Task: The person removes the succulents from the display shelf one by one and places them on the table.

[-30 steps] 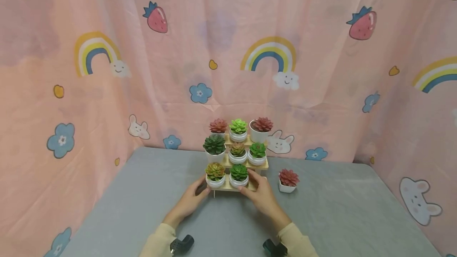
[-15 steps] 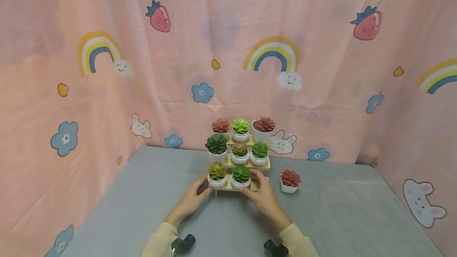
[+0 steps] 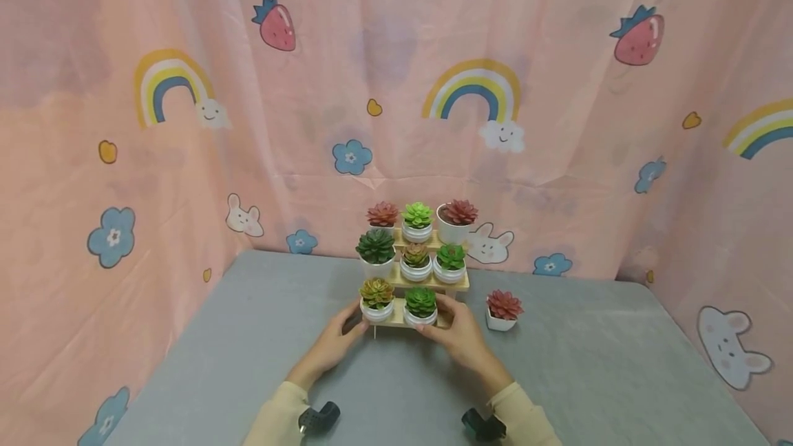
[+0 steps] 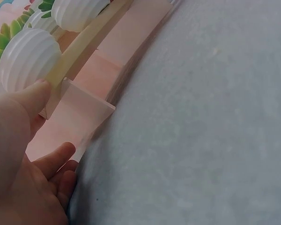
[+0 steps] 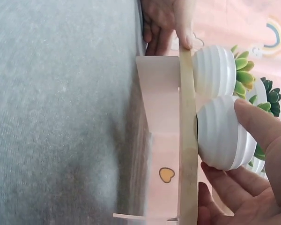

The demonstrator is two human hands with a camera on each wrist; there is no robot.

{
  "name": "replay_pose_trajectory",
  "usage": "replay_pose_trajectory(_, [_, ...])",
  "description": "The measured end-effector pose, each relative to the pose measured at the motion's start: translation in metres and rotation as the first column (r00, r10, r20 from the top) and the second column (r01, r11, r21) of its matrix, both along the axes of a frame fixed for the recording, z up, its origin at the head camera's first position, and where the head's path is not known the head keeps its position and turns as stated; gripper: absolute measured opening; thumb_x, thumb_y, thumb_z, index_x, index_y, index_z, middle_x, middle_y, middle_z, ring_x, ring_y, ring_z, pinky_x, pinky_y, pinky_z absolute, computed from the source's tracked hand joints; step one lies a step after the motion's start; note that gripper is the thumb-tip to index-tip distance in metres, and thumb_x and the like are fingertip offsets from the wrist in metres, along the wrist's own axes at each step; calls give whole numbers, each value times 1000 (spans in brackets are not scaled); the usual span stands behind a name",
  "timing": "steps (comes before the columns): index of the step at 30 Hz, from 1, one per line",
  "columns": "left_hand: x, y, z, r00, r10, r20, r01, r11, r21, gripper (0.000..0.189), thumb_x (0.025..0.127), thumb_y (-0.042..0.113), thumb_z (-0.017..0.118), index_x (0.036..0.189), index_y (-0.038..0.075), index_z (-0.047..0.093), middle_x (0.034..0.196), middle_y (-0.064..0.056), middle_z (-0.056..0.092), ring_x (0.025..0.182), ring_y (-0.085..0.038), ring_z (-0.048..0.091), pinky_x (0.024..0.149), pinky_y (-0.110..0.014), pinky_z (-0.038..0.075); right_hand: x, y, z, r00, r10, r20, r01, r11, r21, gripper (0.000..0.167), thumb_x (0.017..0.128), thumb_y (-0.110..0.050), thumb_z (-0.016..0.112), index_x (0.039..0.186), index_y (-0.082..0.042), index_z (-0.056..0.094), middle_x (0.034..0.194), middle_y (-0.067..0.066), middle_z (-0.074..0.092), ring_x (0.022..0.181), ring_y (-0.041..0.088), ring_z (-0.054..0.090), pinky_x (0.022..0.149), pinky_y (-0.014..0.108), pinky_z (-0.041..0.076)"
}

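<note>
The green succulent pot [image 3: 420,305] on the lowest step has slid slightly to the right since half a second ago, widening its gap from the yellow-green succulent pot [image 3: 376,300]; the right hand [image 3: 461,336] has gone with it. The green pot sits between the right hand's thumb [image 5: 255,117], laid against its front near the rim, and fingers curled behind it, so that hand grasps it. Its rosette points up and its axis stands roughly vertical; whether the base rests flat cannot be told. The left hand [image 3: 334,346] grips the left end of the bottom board, thumb on the edge, other fingers loosely bent below. The three-step wooden stand [image 3: 392,321] runs lengthwise from left to right. Its middle and top steps bear three potted succulents each. To the right of the stand, well apart from the right hand, a red succulent in a white pot [image 3: 503,312] stands upright on the grey table [image 3: 217,363]. A pink patterned curtain [image 3: 384,40] hangs behind.
</note>
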State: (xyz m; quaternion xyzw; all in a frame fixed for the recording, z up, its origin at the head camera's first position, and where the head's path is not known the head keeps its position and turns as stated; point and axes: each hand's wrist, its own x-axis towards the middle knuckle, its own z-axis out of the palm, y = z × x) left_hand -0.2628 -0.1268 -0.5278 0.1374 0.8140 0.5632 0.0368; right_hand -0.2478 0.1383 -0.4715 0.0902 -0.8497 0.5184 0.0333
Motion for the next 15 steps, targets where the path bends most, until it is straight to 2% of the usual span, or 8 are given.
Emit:
replay_pose_trajectory(3, [-1, 0, 1, 1000, 0, 1, 0, 1000, 0, 64, 104, 31, 58, 159, 9, 33, 164, -17, 33, 152, -40, 31, 122, -56, 31, 1, 2, 1, 1000, -2, -6, 2, 1000, -13, 62, 83, -16, 84, 136, 2, 60, 128, 18, 69, 124, 32, 62, 110, 54, 45])
replay_pose_trajectory(8, [-4, 0, 2, 1000, -9, -7, 9, 1000, -3, 64, 104, 30, 57, 159, 9, 32, 164, -17, 33, 152, -40, 31, 122, -56, 31, 4, 11, 7, 1000, -27, -7, 26, 999, -33, 60, 84, -18, 84, 137, -5, 61, 127, 14, 69, 119, 28, 62, 103, 52, 49])
replay_pose_trajectory(15, [-2, 0, 0, 1000, -21, -15, 21, 1000, 3, 64, 105, 29, 57, 159, 7, 31, 164, -17, 32, 152, -39, 32, 122, -55, 31, 14, 27, 18, 997, -56, -58, 58, 998, 36, 60, 83, -25, 85, 135, -6, 63, 127, 12, 70, 117, 27, 62, 96, 46, 49])
